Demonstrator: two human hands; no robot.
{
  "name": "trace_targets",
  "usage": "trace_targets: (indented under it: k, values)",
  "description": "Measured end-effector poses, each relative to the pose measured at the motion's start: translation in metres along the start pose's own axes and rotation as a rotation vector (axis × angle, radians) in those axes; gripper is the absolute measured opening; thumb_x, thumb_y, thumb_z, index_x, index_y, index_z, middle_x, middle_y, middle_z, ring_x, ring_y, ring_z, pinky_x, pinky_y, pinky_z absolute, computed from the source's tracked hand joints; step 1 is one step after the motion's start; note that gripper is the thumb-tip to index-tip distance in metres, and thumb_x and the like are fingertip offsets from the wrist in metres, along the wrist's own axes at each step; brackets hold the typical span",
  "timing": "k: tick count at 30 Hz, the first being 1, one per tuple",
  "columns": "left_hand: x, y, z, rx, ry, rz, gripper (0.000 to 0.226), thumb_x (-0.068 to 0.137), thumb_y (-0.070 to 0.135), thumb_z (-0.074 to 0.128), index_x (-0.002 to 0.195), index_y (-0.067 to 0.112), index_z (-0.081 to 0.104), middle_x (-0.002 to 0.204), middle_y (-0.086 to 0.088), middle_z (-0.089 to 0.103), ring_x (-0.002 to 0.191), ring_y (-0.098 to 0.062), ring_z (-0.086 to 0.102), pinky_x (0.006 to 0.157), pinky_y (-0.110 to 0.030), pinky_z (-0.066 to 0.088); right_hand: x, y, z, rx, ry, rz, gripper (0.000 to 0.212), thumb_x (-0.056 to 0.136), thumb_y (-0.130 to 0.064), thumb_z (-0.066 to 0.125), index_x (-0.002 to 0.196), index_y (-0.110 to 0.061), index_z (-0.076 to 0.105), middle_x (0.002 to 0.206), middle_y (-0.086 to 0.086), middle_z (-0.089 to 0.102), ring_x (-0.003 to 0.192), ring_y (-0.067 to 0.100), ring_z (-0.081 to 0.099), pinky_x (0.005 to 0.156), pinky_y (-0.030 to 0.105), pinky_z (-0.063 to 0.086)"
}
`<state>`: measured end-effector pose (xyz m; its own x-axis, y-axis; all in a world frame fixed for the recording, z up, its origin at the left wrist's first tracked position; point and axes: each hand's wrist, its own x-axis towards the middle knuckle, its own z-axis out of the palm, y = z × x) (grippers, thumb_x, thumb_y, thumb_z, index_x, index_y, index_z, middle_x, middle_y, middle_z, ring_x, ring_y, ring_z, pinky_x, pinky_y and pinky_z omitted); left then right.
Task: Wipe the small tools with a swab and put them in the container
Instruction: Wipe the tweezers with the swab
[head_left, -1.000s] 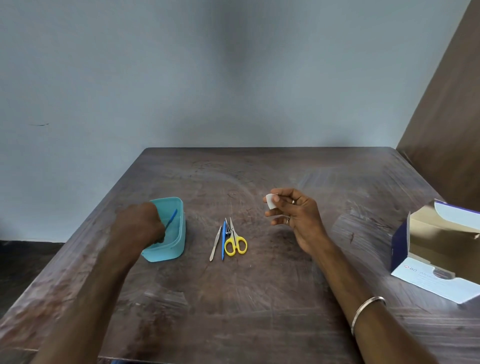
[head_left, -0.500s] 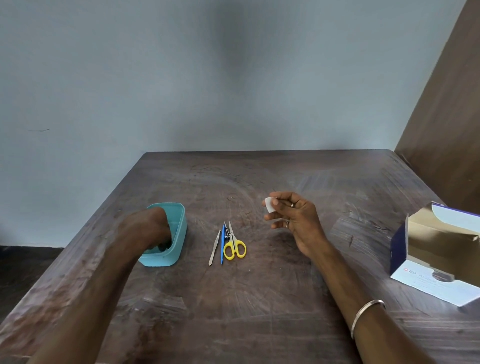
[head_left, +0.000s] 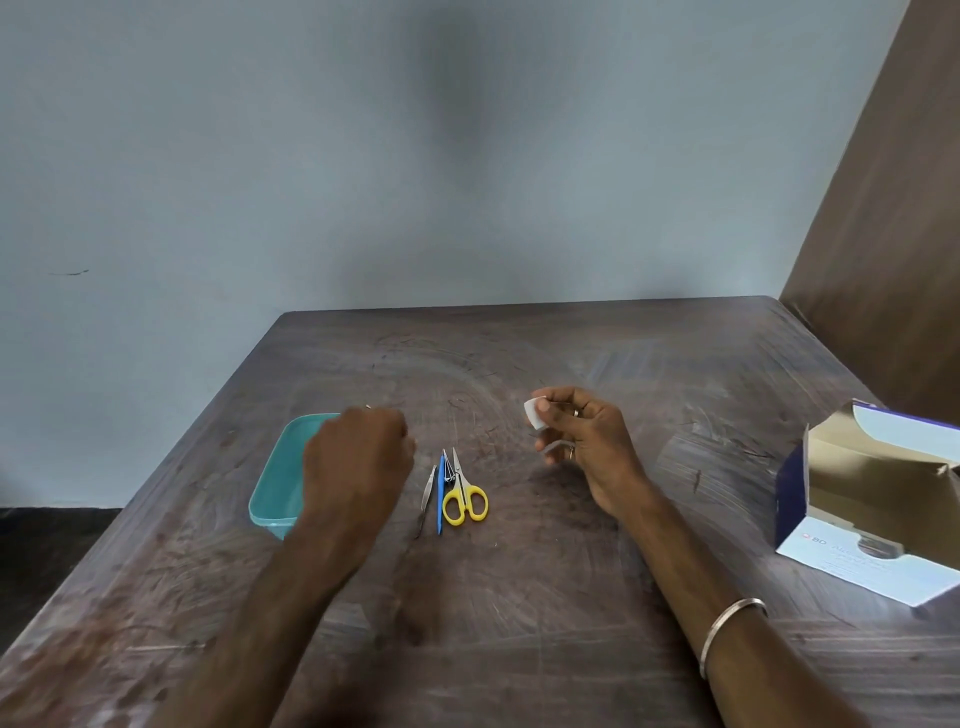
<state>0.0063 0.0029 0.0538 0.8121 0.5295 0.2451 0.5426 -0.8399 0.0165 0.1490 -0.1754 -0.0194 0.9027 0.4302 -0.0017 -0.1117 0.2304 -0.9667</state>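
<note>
On a dark, scuffed wooden table (head_left: 519, 597) set against a pale blue-grey wall (head_left: 363, 156), two bare forearms reach forward from the bottom of the view. The left hand (head_left: 356, 457) hangs just above the table between a teal plastic container (head_left: 278, 483) and a short row of small tools. Seen from the back, its fingers are curled under and blurred, and whether they hold anything cannot be told; it overlaps the right side of the container, whose inside is partly hidden.

Just to the right of that hand, the tools lie side by side, points facing the far edge of the table: metal tweezers (head_left: 427, 493) on the left, a thin blue tool (head_left: 440, 496) in the middle, and small yellow-handled scissors (head_left: 464, 493) on the right. Another small metal piece shows between the blue tool and the scissors, too small to identify. The tools sit close together, near the left hand's knuckles but not touched by it.

The right hand (head_left: 582, 441) is raised to the right of the tools, well apart from them. Its thumb and forefinger pinch a small white swab (head_left: 535, 413), which sticks out to the left of the fingertips; the other fingers are loosely curled. It wears rings and a metal bangle (head_left: 727, 631) on the wrist.

At the table's right edge lies an open white and blue cardboard box (head_left: 878, 509).
</note>
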Motion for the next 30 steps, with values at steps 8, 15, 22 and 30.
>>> trace_targets:
  k: [8, 15, 22, 30]
  values:
    - [-0.005, 0.007, 0.035, 0.02, -0.231, 0.021, 0.01, 0.09, 0.021, 0.063, 0.085, 0.012, 0.066, 0.094, -0.009, 0.07, 0.087, -0.028, 0.066, 0.064, -0.032, 0.042, 0.005, 0.01, 0.004, -0.526, 0.012, -0.262, 0.016, 0.089, -0.016, 0.074, 0.083, -0.031, 0.073, 0.072, -0.002, 0.07, 0.049, 0.005, 0.056, 0.049, 0.022, 0.044]
    - [0.001, 0.003, 0.046, -0.07, -0.281, -0.029, 0.014, 0.086, 0.022, 0.065, 0.078, 0.011, 0.067, 0.085, -0.009, 0.069, 0.076, -0.025, 0.062, 0.062, -0.031, 0.044, 0.003, 0.018, 0.001, -0.775, 0.009, -0.399, 0.004, 0.088, -0.028, 0.073, 0.091, -0.028, 0.075, 0.08, -0.009, 0.069, 0.067, 0.001, 0.058, 0.062, 0.02, 0.043]
    - [0.003, 0.007, 0.042, -0.077, -0.268, -0.047, 0.015, 0.089, 0.018, 0.061, 0.077, 0.009, 0.062, 0.087, -0.009, 0.068, 0.073, -0.022, 0.06, 0.062, -0.034, 0.047, -0.002, 0.02, 0.004, -0.851, 0.004, -0.45, 0.006, 0.09, -0.03, 0.071, 0.095, -0.027, 0.074, 0.087, -0.006, 0.073, 0.074, 0.009, 0.065, 0.065, 0.035, 0.054]
    - [0.007, 0.01, 0.028, -0.574, -0.13, -0.068, 0.014, 0.085, 0.026, 0.072, 0.075, 0.018, 0.077, 0.064, 0.007, 0.07, 0.06, -0.008, 0.064, 0.055, -0.023, 0.046, -0.006, 0.018, 0.006, -0.759, 0.005, -0.446, 0.011, 0.093, -0.02, 0.068, 0.099, -0.029, 0.072, 0.083, -0.015, 0.068, 0.066, -0.003, 0.062, 0.057, 0.016, 0.048]
